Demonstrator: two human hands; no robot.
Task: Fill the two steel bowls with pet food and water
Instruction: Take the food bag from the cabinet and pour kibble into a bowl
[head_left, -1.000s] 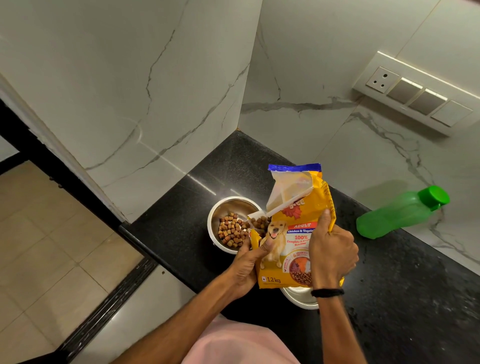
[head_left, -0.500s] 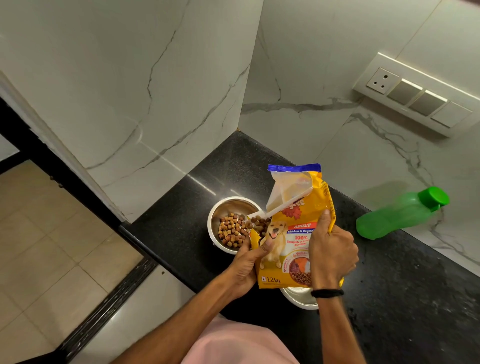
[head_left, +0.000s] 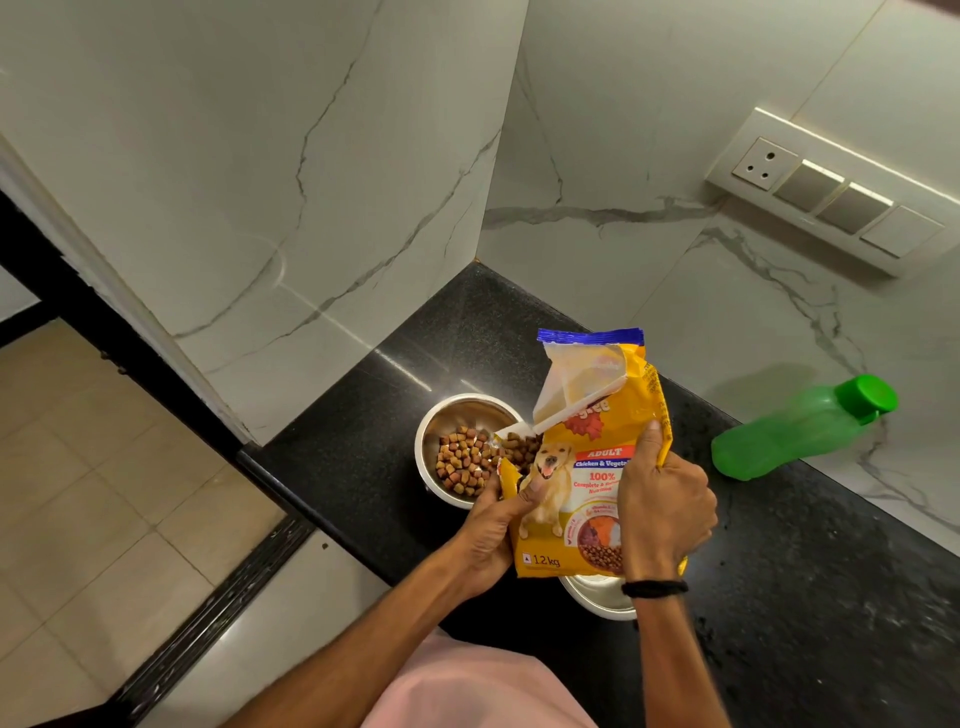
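I hold a yellow pet food bag (head_left: 597, 462) with both hands, tilted left so its torn corner hangs over a steel bowl (head_left: 447, 415). Brown kibble (head_left: 462, 462) lies in that bowl and shows at the bag's opening. My left hand (head_left: 498, 525) grips the bag's lower left edge near the opening. On the bag's right side my right hand (head_left: 662, 504) is closed around it. A second steel bowl (head_left: 597, 597) sits below the bag, mostly hidden; its contents cannot be seen. A green water bottle (head_left: 800, 431) lies on its side to the right, capped.
The bowls stand on a black granite counter (head_left: 805, 597) in a corner of white marble walls. A switch panel (head_left: 826, 192) is on the right wall. The counter's edge drops at the left to a tiled floor (head_left: 104, 493).
A little more kibble has spilled from the bag's opening into the bowl. Hands and bag have hardly moved.
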